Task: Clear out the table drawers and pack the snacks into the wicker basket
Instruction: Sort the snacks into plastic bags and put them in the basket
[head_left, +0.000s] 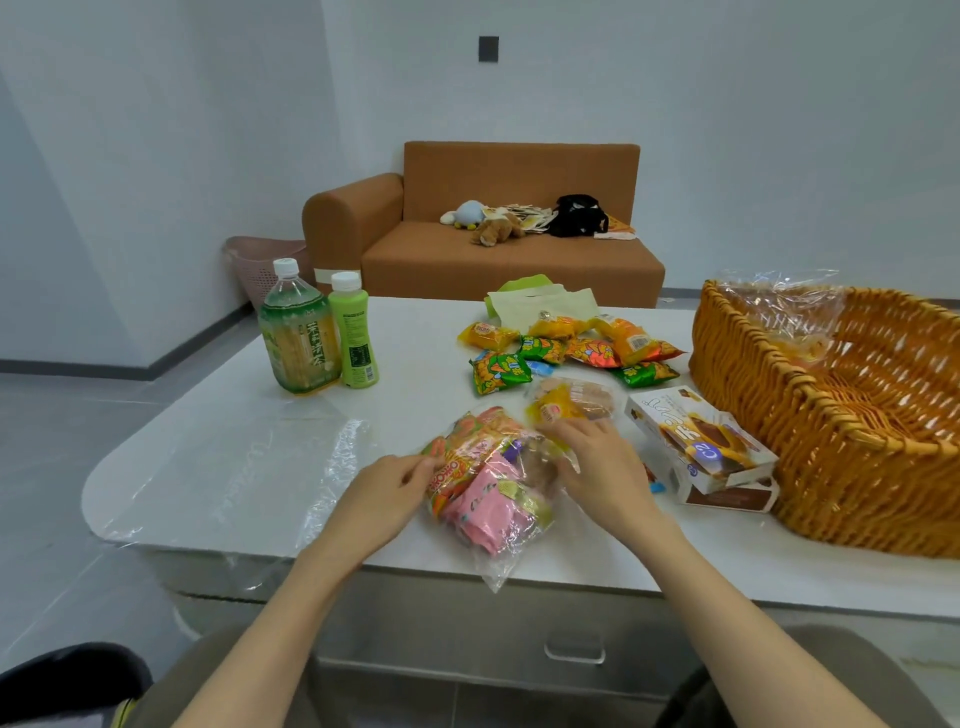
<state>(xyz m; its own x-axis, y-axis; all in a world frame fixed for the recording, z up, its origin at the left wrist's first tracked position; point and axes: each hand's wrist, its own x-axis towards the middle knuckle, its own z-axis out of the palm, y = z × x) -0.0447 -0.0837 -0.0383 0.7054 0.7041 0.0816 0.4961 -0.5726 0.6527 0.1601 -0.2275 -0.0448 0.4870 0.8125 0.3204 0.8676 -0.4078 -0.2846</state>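
A clear plastic bag of mixed snacks (488, 493), pink and orange packets inside, lies at the near edge of the white table (208, 467). My left hand (395, 488) pinches its left side. My right hand (592, 467) grips its right side, fingers curled over the plastic. The wicker basket (841, 457) stands at the right, with a clear wrapper inside. Beyond the bag lie several small green, orange and yellow snack packets (566, 351), a clear pack of pastries (571, 402) and a white pie box (701, 441). The drawer (574, 644) under the table front is closed.
Two green drink bottles (322, 332) stand at the table's back left. Loose clear film (249, 467) covers the left part of the tabletop. A pale green bag (540, 301) lies at the far edge. An orange sofa (493, 234) with plush toys stands behind.
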